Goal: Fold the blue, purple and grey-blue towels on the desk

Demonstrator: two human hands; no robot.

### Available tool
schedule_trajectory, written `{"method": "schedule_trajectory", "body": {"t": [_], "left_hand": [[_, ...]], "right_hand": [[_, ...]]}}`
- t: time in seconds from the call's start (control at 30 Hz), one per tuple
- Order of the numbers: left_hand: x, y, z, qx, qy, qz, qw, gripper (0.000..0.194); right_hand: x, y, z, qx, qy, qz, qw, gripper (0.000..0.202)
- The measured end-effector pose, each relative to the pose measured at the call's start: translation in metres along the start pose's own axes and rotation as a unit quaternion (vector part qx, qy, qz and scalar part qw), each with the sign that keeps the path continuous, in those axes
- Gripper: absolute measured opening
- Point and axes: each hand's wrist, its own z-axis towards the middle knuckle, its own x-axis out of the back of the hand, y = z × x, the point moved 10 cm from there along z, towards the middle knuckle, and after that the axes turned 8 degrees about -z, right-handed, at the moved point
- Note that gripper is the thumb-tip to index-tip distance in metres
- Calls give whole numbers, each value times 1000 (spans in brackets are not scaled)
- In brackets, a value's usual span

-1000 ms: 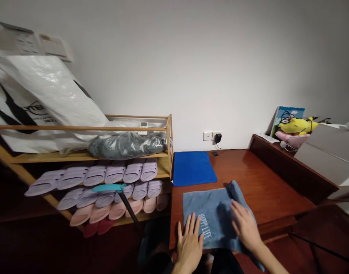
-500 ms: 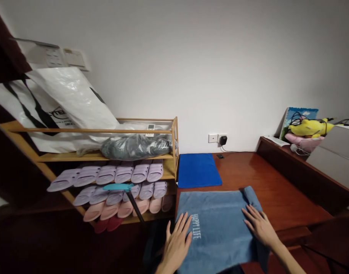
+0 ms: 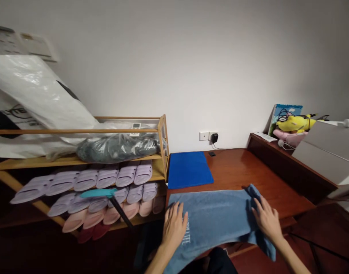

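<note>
Blue-grey towel [image 3: 217, 215] across counter [image 3: 234, 171] edge, blue cloth [image 3: 189, 169] beyond at twelve. Left hand [image 3: 175, 227] spread flat on towel, seven o'clock; right hand [image 3: 267, 220], loosely open, on bunched end, four o'clock.

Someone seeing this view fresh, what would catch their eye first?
Probably the vivid blue cloth, lying flat at the desk's left end against the shoe rack. Next, the grey-blue towel spread nearer the camera under both hands, and the yellow plush toy atop a pink one at the far right.
</note>
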Motion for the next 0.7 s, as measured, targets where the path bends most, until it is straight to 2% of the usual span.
{"method": "schedule_trajectory", "body": {"t": [0.1, 0.17, 0.23, 0.27, 0.3, 0.37, 0.5, 0.7], "left_hand": [[-27, 14, 17, -46, -26, -14, 998, 50], [-46, 13, 20, -44, -49, -13, 998, 53], [-57, 5, 20, -34, -62, -7, 997, 54], [-58, 1, 20, -30, -65, -4, 997, 54], [-58, -3, 19, -29, -68, -1, 997, 54], [-53, -10, 18, -27, -72, 3, 997, 53], [-43, -25, 12, -9, -75, 18, 997, 53], [-40, -39, -2, 4, -74, 16, 997, 53]], "right_hand": [[6, -77, 3, 74, -41, 147, 986, 53], [3, -119, 1, 104, -87, 214, 967, 54], [-4, -143, -2, 119, -119, 240, 956, 55], [-7, -147, -2, 119, -125, 237, 956, 55], [-11, -144, -1, 110, -125, 226, 960, 56], [-20, -123, 2, 74, -118, 186, 973, 59], [-37, -57, 4, 13, -114, 87, 990, 66], [-47, 23, 4, 55, -84, -38, 994, 62]]}}
